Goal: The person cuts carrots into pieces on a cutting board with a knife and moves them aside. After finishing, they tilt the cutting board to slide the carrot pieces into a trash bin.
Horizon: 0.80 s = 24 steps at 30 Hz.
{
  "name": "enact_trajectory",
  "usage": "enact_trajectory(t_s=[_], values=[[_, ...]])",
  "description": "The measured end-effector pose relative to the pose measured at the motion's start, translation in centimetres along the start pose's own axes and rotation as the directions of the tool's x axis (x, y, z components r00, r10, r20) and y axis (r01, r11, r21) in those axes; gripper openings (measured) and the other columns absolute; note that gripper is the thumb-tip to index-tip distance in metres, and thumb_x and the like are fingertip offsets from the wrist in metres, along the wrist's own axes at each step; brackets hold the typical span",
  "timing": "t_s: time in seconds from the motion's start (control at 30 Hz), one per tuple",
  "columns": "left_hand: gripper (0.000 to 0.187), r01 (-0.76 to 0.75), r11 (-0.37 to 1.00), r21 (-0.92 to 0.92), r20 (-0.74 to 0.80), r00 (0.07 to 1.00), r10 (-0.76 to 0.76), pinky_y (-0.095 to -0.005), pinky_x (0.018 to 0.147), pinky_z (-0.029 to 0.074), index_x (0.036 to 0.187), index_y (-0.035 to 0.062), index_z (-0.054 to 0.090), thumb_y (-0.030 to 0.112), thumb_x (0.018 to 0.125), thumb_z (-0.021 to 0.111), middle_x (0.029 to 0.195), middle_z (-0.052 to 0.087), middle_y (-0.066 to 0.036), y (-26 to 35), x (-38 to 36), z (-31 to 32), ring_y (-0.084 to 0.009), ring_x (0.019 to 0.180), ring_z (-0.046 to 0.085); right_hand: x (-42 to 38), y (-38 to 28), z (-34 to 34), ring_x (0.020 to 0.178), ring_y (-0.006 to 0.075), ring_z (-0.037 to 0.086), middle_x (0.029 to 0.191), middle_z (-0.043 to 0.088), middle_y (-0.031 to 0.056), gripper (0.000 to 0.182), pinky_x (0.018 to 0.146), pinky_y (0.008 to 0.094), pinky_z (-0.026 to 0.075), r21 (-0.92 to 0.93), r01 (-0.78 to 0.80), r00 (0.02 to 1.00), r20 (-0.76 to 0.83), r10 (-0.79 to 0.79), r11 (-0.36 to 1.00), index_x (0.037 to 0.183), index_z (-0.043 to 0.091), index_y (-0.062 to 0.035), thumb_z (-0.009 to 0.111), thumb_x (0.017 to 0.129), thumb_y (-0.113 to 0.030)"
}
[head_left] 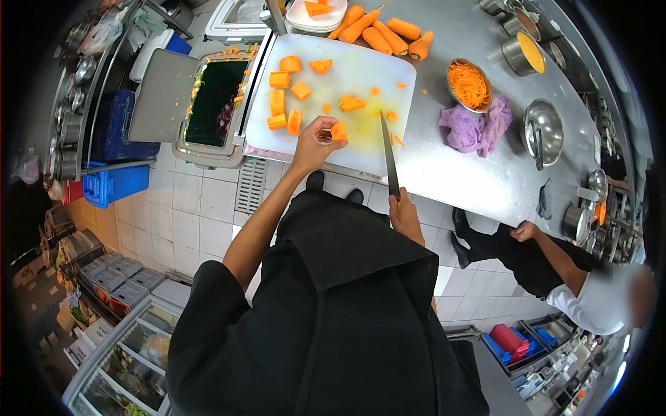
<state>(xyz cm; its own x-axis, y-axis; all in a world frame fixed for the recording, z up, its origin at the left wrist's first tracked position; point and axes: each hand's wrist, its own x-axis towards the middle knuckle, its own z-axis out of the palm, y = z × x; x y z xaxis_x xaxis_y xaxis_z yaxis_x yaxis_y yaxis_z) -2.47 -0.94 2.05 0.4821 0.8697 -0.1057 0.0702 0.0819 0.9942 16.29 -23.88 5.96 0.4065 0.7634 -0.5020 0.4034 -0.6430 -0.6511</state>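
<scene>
Gripping carrot chunk (339, 131), knife (389, 156)

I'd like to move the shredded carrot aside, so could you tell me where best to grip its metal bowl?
Grip the metal bowl by its bare rim, coming from the cutting board side. The purple cloth lies against its opposite edge, and shredded carrot fills the middle.
</scene>
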Motion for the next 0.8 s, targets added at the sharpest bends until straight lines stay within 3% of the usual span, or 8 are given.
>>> enact_trajectory(t_s=[0.43,0.67,0.73,0.77,0.8], values=[[0.044,0.005,1.0,-0.007,-0.006,1.0,-0.005,-0.0285,0.085,0.055,0.117,0.0031,0.065,0.006,0.079,0.087,0.105,0.074,-0.005,-0.2,0.2,0.0,-0.0132,0.094,0.07,0.1,0.5,0.2,0.088,0.0565,0.064,0.087,0.067,0.0342,0.025,0.073,0.0551,0.049,-0.005,0.01,1.0,-0.02,-0.01,1.0,0.117,0.048,-0.001,0.051,0.107,-0.024],[0.048,-0.007,0.998,-0.07,-0.03,1.0,0.005,-0.0324,0.087,0.057,0.121,0.0037,0.064,0.005,0.078,0.086,0.108,0.072,-0.007,-0.8,0.2,0.1,-0.0177,0.095,0.071,0.0,1.2,0.3,0.084,0.0554,0.064,0.086,0.068,0.0314,0.025,0.07,0.0541,0.05,-0.004,0.102,0.992,-0.073,-0.102,0.995,0.114,0.051,0.0011,0.055,0.105,-0.022],[0.052,-0.219,0.883,0.414,-0.032,0.966,0.255,-0.0359,0.085,0.058,0.125,0.008,0.063,0.01,0.079,0.086,0.113,0.066,-0.01,-1.0,0.2,-0.5,-0.0237,0.095,0.071,0.9,0.8,-0.4,0.082,0.0544,0.064,0.085,0.068,0.0306,0.025,0.069,0.0541,0.051,-0.057,0.158,0.98,-0.114,-0.164,0.986,0.114,0.052,0.001,0.057,0.104,-0.022],[0.052,-0.222,0.88,0.421,-0.053,0.962,0.268,-0.0359,0.085,0.058,0.125,0.008,0.063,0.01,0.079,0.086,0.113,0.066,-0.01,-1.0,0.2,-0.7,-0.0237,0.095,0.071,1.6,0.1,-1.3,0.083,0.0526,0.066,0.087,0.068,0.0299,0.026,0.07,0.0543,0.052,-0.15,0.155,0.964,-0.193,-0.182,0.976,0.114,0.054,0.0004,0.058,0.103,-0.022],[0.051,-0.215,0.793,0.57,-0.043,0.956,0.29,-0.0352,0.082,0.058,0.124,0.0095,0.064,0.013,0.079,0.087,0.114,0.064,-0.011,-1.1,-0.2,-0.8,-0.0229,0.091,0.069,2.4,-0.6,-1.9,0.083,0.0508,0.067,0.089,0.069,0.0292,0.026,0.071,0.0545,0.053,-0.237,0.144,0.941,-0.268,-0.207,0.961,0.114,0.055,-0.0002,0.06,0.103,-0.023]])
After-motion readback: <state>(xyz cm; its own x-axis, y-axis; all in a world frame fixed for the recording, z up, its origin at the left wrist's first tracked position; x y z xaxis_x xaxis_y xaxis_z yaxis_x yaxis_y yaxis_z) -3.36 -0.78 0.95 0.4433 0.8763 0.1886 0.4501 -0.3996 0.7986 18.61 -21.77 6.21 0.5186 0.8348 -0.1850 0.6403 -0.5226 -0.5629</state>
